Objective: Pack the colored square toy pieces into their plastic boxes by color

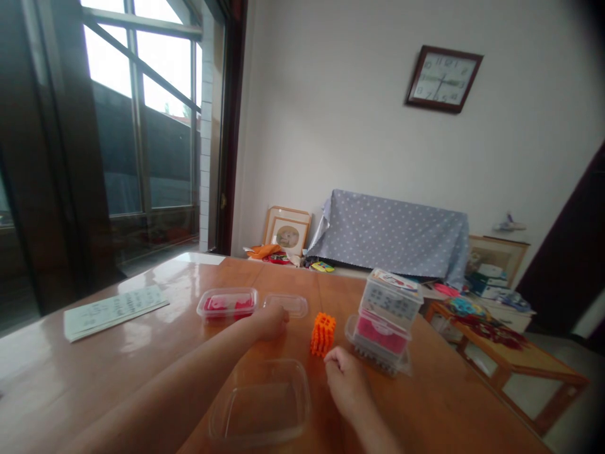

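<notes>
My left hand (271, 323) reaches across the table to the near edge of a clear plastic lid (295, 306). Its fingers are curled, and whatever may be in them is hidden. A stack of orange interlocking plastic pieces (323, 335) stands upright between my hands. My right hand (344, 378) is just in front of this stack, at its lower right. The right fingers are bent inward, and I cannot see whether they pinch anything. Below my left forearm sits a clear plastic container (262, 403) with nothing visible in it.
Left of the lid is a clear box (227, 304) with red contents. Stacked clear boxes (390, 309), one with pink contents, stand at the right. A pale green booklet (116, 310) lies far left on the wooden table (155, 366). A low wooden bench (515, 347) stands beyond the right edge.
</notes>
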The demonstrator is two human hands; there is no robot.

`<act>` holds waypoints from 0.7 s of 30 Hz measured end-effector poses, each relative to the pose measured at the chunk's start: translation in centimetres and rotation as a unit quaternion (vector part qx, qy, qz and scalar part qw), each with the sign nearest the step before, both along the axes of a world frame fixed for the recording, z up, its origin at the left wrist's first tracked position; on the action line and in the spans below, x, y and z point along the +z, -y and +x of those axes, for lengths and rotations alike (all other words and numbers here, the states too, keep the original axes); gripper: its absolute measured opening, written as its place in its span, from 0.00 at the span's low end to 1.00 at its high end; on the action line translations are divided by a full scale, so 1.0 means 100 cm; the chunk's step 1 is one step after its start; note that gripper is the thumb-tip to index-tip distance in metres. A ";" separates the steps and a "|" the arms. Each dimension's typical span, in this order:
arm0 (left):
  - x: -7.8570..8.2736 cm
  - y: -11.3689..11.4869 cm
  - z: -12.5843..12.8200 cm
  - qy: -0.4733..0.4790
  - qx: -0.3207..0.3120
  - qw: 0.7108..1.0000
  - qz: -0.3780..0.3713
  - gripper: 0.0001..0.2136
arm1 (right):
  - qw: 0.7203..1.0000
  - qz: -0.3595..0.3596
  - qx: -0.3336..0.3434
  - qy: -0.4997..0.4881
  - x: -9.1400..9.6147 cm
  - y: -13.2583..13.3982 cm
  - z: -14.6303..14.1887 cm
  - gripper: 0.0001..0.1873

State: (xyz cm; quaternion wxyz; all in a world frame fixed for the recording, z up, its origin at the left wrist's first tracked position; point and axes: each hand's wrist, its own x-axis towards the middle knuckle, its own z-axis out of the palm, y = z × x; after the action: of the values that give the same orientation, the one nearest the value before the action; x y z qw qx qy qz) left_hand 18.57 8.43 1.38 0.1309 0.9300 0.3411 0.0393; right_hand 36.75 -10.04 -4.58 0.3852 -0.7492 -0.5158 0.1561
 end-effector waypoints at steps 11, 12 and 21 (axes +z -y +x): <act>0.024 0.031 -0.049 0.091 -0.062 0.966 -0.234 0.19 | 0.986 -0.027 0.031 -0.162 -0.001 0.003 -0.007 0.09; 0.026 0.037 -0.056 0.108 -0.063 0.960 -0.252 0.19 | 0.984 -0.034 0.037 -0.173 0.001 0.004 -0.010 0.11; 0.023 0.079 -0.116 0.095 0.029 0.975 -0.197 0.19 | 0.914 -0.102 0.125 -0.373 0.010 0.014 -0.051 0.11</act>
State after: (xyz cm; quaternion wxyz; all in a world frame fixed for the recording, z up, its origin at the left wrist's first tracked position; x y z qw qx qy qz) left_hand 6.99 0.58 3.66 0.3420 0.8676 0.3554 0.0630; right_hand 31.64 -11.42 -3.57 0.4482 -0.6010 -0.4058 0.5227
